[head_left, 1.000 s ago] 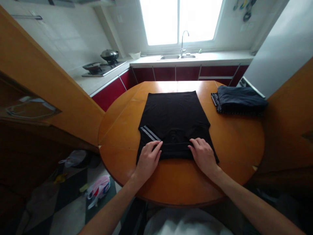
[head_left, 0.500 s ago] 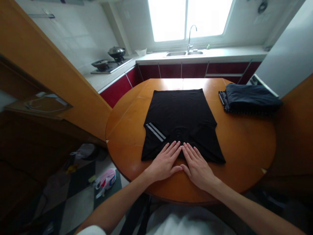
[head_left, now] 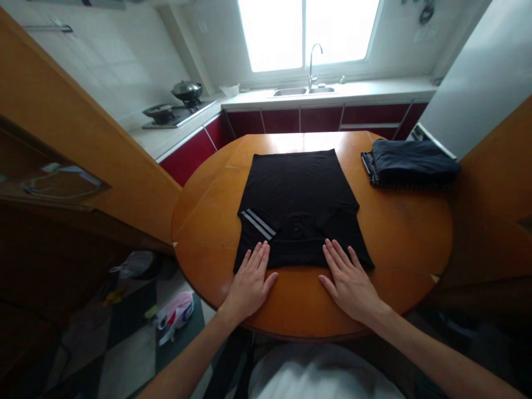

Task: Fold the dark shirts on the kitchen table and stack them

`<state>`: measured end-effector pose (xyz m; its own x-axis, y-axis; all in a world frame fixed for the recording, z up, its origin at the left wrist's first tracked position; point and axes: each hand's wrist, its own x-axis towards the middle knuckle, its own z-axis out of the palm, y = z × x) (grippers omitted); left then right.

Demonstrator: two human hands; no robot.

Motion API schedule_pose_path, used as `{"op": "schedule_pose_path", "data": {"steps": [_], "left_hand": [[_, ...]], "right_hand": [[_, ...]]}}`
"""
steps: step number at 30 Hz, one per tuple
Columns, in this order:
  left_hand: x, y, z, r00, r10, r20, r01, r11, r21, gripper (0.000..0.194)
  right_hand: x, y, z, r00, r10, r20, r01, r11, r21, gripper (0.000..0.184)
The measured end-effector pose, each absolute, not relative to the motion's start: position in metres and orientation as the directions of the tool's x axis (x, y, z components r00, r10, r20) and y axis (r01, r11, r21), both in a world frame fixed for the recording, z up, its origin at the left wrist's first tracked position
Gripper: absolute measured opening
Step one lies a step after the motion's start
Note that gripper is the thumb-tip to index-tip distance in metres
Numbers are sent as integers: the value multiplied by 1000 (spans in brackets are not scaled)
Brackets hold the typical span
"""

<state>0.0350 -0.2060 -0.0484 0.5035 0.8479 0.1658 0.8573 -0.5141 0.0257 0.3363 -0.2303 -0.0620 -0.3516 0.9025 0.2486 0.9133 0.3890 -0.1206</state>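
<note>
A black shirt lies flat on the wooden table, its sleeves folded inward and its near edge turned over. Two grey stripes cross the folded sleeve on the left. My left hand rests flat on the shirt's near left part, fingers stretched forward and thumb out to the side. On the near right part, my right hand lies palm down with its fingers straight. Both hands are open, and the cloth beneath the fingers is hidden.
Folded dark clothes are stacked at the table's right side. Beyond the table are a counter with a sink and a stove with pans. Plastic bags lie on the checkered floor to the left.
My hands went from gripping the near fold to lying flat together at its middle, then slid apart towards the left and right sides. The near edge now looks flatter.
</note>
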Motion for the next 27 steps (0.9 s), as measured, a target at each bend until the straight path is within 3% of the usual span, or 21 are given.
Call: {"op": "schedule_pose_path", "data": {"steps": [6,13,18,27], "left_hand": [[29,-205,-46,471,858,206,875,-483,9,71],[38,-175,-22,739,669,77,670,-742,7,69],[44,-167,-24,755,655,32,655,-756,0,68],[99,-129,-7,778,628,19,623,-775,107,54]], "right_hand": [[343,-236,-61,-349,885,309,918,389,-77,64],[330,-216,-49,-452,831,323,861,501,-85,57],[323,-199,-48,-520,799,303,815,570,-103,54],[304,-178,-29,-512,811,283,803,569,-179,56]]}}
